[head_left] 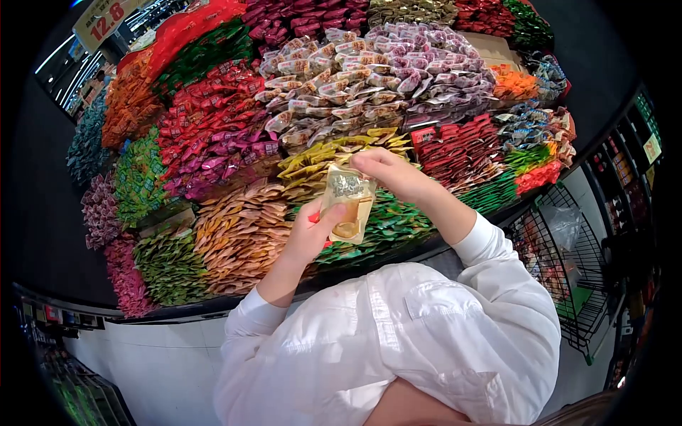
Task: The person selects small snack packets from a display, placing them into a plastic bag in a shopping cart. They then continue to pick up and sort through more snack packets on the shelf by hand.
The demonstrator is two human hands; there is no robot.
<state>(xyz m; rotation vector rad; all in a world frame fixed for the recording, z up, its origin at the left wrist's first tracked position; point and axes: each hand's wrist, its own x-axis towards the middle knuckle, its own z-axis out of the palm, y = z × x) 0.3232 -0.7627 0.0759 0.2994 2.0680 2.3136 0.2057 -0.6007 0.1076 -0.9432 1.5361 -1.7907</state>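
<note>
White shirt (383, 319) foremost; beyond it, left fingers (332, 214) clasp a snack packet (358, 200) by its lower left side, right fingers (366, 162) narrowed at its top edge.

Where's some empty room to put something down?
The flat tan patch between small orange packets and shiny purple-and-white packets looks bare. Pale floor shows open left of the white cloth shirt. Around the clear tan plastic packet in the left hand, yellow packets and green packets lie crowded.

At ten o'clock, a pale sign (104, 25) bears "12.8" in large red figures; the smaller line above it is illegible. Dark print on the packet (350, 193) near the dial's centre is too small to read.
</note>
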